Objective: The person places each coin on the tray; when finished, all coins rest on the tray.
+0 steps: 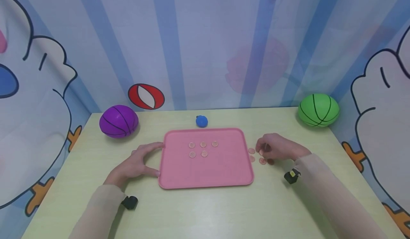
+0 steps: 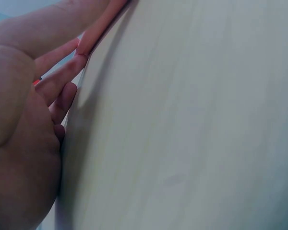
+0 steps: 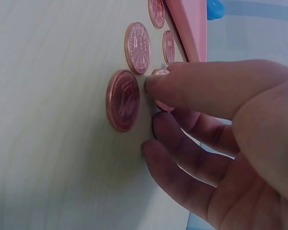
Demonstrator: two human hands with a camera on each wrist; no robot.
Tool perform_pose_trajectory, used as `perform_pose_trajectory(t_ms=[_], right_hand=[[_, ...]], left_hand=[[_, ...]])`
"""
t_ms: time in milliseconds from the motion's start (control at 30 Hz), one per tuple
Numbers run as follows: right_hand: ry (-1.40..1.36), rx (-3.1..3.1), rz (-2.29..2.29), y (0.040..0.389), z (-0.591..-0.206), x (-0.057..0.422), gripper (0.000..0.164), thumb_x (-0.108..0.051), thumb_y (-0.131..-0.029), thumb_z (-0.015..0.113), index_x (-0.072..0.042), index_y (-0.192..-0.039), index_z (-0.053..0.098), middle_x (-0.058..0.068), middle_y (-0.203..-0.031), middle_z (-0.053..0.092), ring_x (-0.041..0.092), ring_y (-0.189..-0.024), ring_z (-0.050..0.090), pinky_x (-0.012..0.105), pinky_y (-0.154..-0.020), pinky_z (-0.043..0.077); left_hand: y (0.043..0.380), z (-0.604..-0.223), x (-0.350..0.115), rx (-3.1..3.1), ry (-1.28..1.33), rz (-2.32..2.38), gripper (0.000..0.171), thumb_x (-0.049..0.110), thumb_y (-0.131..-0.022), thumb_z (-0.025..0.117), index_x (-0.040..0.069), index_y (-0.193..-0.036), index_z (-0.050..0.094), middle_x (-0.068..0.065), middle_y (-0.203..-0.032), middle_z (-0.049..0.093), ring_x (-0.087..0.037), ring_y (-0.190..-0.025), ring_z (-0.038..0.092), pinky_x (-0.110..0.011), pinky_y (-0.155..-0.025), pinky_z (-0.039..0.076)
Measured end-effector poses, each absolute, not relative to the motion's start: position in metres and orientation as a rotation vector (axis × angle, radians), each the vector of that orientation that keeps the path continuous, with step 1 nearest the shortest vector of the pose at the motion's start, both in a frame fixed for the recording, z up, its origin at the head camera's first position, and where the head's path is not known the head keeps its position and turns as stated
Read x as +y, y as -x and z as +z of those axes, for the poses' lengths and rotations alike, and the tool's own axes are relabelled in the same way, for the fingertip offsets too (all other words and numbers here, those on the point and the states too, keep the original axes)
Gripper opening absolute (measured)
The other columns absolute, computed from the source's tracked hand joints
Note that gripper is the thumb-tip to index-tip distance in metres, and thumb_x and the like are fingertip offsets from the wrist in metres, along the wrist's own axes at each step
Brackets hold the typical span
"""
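Observation:
A pink tray (image 1: 205, 176) lies on the table, with several copper coins (image 1: 203, 144) in two rows on it. My left hand (image 1: 136, 164) is at the tray's left edge, its thumb and fingers spread and the tips touching the rim. To the right of the tray, my right hand (image 1: 278, 147) has its thumb and fingers about a copper coin (image 3: 165, 104), pinching it at table level; the thumb covers part of it in the right wrist view. Other coins (image 3: 123, 100) lie loose beside this hand, between it and the tray.
Behind the tray sits a small blue object (image 1: 201, 121). A purple ball (image 1: 119, 121) stands at the back left and a green ball (image 1: 318, 110) at the back right. A striped blue curtain (image 1: 205, 47) rises behind the table (image 1: 205, 214).

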State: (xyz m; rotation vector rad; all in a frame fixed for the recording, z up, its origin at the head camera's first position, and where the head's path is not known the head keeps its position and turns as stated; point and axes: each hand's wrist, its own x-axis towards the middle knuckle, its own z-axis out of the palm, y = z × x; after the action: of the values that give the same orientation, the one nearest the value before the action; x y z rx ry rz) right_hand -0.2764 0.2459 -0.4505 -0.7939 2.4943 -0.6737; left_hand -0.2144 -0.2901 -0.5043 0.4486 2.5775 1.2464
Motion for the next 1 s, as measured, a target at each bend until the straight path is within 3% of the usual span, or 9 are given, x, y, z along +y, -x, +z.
perform_pose_trajectory(t_ms=[333,733,1000], right_hand=[[0.726,2.462,-0.756,0.273,-0.450,0.252,0.024,0.007,-0.093,0.068,-0.002,-0.114,0.074,0.005,-0.074,0.070,0.018,-0.064,0.067,0.029,-0.069,0.054],[0.772,2.474,-0.758,0.274,-0.451,0.257,0.012,0.003,-0.094,0.072,-0.006,-0.101,0.076,0.003,-0.066,0.069,0.015,-0.065,0.064,0.026,-0.065,0.052],[0.681,2.513,-0.790,0.270,-0.456,0.254,0.011,-0.008,-0.097,0.072,-0.007,-0.107,0.072,0.002,-0.069,0.070,0.019,-0.061,0.065,0.030,-0.065,0.053]], left_hand=[[0.214,-0.504,-0.290,2.572,-0.453,1.255,0.105,0.037,-0.065,0.100,0.033,-0.157,0.049,0.001,-0.166,0.040,-0.034,-0.153,0.025,-0.074,-0.122,0.008],[0.215,-0.505,-0.290,2.571,-0.448,1.262,0.106,0.036,-0.064,0.100,0.033,-0.157,0.049,0.000,-0.166,0.040,-0.035,-0.153,0.024,-0.073,-0.122,0.005],[0.215,-0.506,-0.291,2.571,-0.456,1.258,0.105,0.037,-0.065,0.100,0.034,-0.157,0.048,0.001,-0.166,0.040,-0.034,-0.153,0.024,-0.074,-0.122,0.007]])
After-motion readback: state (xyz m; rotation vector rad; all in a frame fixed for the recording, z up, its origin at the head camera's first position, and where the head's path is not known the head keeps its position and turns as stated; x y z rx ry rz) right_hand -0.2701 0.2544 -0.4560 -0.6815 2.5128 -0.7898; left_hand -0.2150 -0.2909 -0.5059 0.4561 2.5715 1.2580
